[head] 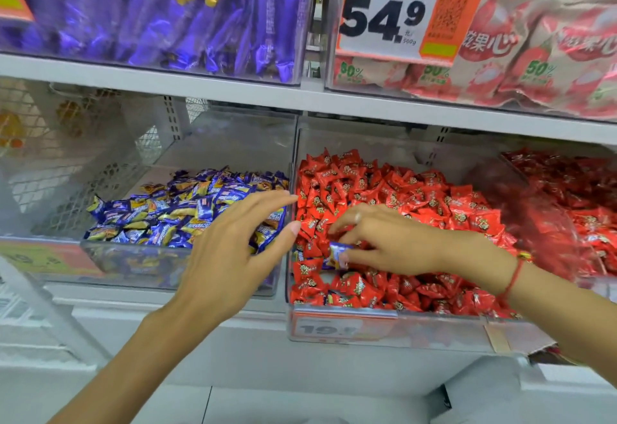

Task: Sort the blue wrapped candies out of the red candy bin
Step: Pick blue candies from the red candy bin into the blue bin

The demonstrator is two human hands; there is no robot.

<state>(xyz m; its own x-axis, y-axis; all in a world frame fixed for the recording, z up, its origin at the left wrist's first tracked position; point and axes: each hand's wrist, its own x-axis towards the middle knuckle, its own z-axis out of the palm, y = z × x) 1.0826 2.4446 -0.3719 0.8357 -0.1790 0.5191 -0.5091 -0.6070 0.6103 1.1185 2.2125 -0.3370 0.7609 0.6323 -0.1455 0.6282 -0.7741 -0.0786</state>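
a clear plastic bin of blue and yellow wrapped candies (187, 210) sits left of the clear plastic bin of red wrapped candies (394, 323). the left hand (230, 253) hovers over the divide, its grip open with fingers spread. the right hand (394, 243), inside the red bin, pinches a small blue wrapped candy (336, 254) just above the red pile.

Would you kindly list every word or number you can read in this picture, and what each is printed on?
"54.9", with small "500g": orange price tag on the upper right bin.
"50%": green print on the pink packets in that bin.
"19.", cut off: price label on the red candy bin.
Chinese lines on tag, packets and candy wrappers: too blurred to read.
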